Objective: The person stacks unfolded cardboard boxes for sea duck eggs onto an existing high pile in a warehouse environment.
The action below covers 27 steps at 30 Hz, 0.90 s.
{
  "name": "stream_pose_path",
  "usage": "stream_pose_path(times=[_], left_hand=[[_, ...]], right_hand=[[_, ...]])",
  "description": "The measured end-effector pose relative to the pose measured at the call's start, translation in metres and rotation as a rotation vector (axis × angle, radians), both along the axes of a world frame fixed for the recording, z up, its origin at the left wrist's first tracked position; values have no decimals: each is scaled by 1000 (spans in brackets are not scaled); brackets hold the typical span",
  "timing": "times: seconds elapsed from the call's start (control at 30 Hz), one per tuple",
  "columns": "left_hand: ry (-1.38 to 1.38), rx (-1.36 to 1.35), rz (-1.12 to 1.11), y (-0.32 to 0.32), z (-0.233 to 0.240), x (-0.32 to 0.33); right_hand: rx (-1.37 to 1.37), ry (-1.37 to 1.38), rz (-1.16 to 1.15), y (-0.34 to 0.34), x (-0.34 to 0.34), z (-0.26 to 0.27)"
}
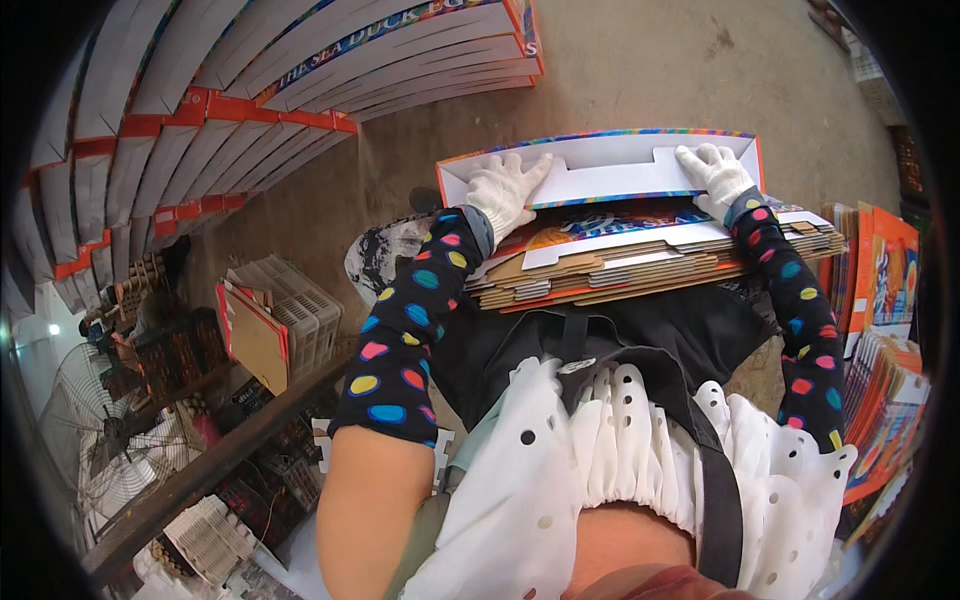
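Observation:
In white knit gloves, both my hands are on a partly folded printed carton (pixel 611 180) with a white inside and an orange and multicoloured edge. My left hand (pixel 504 187) grips its left end, fingers spread over the white inner face. The right end is held by my right hand (pixel 718 176), with the fingertips inside the carton. Just below it, a stack of flat cardboard blanks (pixel 637 264) lies across my lap. The top blank is printed in colour and bears writing. The carton hides the far side of this stack.
Tall rows of folded white and orange cartons (pixel 300 112) stand at the upper left. A plastic crate (pixel 304 311) with flat cardboard is left of my legs, near a metal rail (pixel 217 450) and a fan (pixel 112 427). More printed blanks (pixel 885 270) stand at right on the concrete floor (pixel 675 67).

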<state>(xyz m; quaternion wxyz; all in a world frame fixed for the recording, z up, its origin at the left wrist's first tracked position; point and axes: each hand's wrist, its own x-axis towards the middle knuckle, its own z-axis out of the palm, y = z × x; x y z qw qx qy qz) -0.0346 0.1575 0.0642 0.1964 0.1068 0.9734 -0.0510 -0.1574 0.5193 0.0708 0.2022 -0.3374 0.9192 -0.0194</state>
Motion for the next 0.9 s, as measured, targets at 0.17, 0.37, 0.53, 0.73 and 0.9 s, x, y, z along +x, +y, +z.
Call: stream_pose_path(times=[0.17,0.37,0.53,0.73,0.9], left_hand=[[-278,136,4,2,-6,7],[359,588,263,-25,1,37],[577,358,270,-43,10,12],[267,72,206,5,-27,1],[420,421,330,-19,15,-5]], right_hand=[[242,-164,93,-5,-4,-2],[-20,-53,9,5,-1,-4],[-248,258,-28,60,-13,-22],[-117,66,57,-12,-20,-26],[-441,237,156,-46,-32,-22]])
